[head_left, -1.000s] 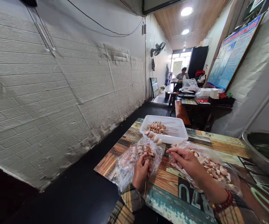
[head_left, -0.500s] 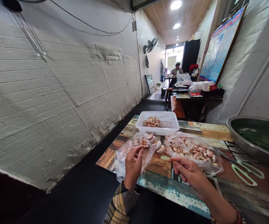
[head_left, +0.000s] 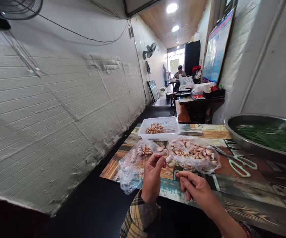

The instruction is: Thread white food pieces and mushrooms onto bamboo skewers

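My left hand [head_left: 153,175] is raised over the table with thumb and fingers pinched together. A pale peeled garlic clove [head_left: 168,159] shows at its fingertips, with another just below. My right hand [head_left: 193,186] is closed, pinching a thin skewer [head_left: 176,171] whose tip points toward the left hand. Behind the hands lies a clear plastic bag of garlic cloves [head_left: 199,153]. Left of my left hand, a crumpled clear bag [head_left: 129,172] lies beside a row of garlic cloves [head_left: 146,150]. A white plastic tub [head_left: 159,137] holds small skewered pieces with thin sticks.
Green-handled scissors [head_left: 240,168] lie right of the garlic bag. A large metal basin [head_left: 234,140] with green leaves in water stands at the right. A white brick-patterned wall [head_left: 70,125] runs along the left. Farther back, a person [head_left: 180,72] sits near another table.
My left hand has moved right, away from the row of cloves to the pale cloves, closer to my right hand. The right hand still pinches the skewer. The view has shifted right.
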The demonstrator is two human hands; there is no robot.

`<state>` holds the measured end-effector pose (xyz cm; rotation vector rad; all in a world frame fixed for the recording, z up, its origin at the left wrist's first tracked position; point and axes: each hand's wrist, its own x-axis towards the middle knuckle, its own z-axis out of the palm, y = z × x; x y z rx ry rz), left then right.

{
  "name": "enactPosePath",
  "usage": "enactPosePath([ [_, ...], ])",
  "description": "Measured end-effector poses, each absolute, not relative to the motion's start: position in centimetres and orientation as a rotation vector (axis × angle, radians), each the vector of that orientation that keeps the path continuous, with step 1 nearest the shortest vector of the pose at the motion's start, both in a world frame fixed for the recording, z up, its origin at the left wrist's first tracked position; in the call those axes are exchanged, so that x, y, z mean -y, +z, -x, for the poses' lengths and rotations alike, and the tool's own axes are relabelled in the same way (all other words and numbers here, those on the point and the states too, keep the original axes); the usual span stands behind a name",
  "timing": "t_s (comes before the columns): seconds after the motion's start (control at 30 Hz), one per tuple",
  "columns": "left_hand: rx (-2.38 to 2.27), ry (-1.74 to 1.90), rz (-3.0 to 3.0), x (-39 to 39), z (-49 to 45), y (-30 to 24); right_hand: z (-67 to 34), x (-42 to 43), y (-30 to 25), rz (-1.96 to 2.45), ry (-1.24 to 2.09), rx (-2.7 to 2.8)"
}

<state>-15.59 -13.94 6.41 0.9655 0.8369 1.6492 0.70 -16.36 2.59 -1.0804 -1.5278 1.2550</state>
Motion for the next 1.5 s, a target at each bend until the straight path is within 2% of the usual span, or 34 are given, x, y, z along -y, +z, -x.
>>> enactPosePath([
  [0.37, -0.889, 1.412, -1.168, 11.8, 11.2, 6.8, -4.8, 17.6, 3.0, 1.18, 0.831, 1.663],
  [0.7, -0.981, 1.114, -1.443, 10.0, 9.1, 8.1, -6.8, 16.2, 2.0, 1.104, 1.071, 1.527],
  [0.83, -0.984, 1.046, -1.443, 9.3, 8.5, 7.9, -7.2, 15.8, 1.6, 1.082, 1.064, 1.504],
  [1.1, -0.996, 1.252, -1.361, 7.9, 7.2, 6.3, -7.8, 15.6, 2.3, 1.103, 0.965, 1.518],
  [1.5, -0.957, 1.121, -1.386, 5.4, 4.1, 4.4, -8.7, 14.9, 0.2, 1.217, 0.922, 1.298],
])
